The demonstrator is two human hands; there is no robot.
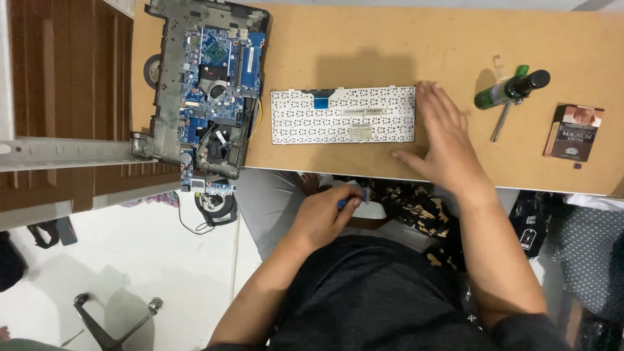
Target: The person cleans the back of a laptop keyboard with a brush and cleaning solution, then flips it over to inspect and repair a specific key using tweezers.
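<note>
Down at the lap, the left hand (323, 214) is curled shut around a small blue tool (353, 199), fingers wrapped tight on the handle, and it sits below the table edge, off the wooden table (455, 45) altogether. Up on the tabletop, the right hand (442, 133) lies flat with fingers spread and open, gripping nothing, its fingertips pressing on the right end of the keyboard (343, 115). That keyboard is flipped face down, its pale perforated back showing, with a blue tab near the top edge and a small label near the middle. It lies near the front edge of the table, roughly centre.

Over to the left, a stripped laptop base (208, 84) shows its blue circuit board and fan, and its lower end overhangs the table edge. A small blue board (220, 189) hangs just below it. On the right side, well apart from the hand, a green bottle with a black cap (510, 90) lies on its side, a thin metal tool (501, 121) just beneath it. Further right rests a dark small box (575, 132).
</note>
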